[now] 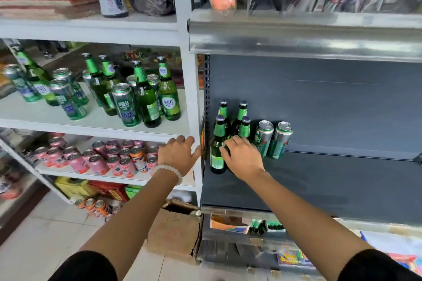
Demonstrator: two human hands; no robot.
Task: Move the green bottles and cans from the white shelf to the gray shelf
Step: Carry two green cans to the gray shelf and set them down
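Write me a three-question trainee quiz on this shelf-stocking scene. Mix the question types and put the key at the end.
1. True or false: the gray shelf already holds four green bottles and two green cans.
2. Which hand is at the bottles on the gray shelf? A) left hand B) right hand C) both
3. Fill in: more green bottles and cans still wait on the ____ shelf.

Key: 1 true; 2 B; 3 white

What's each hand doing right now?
Left hand: open, fingers by the white shelf post, holding nothing.
Right hand: on a front bottle on the gray shelf; grip unclear.
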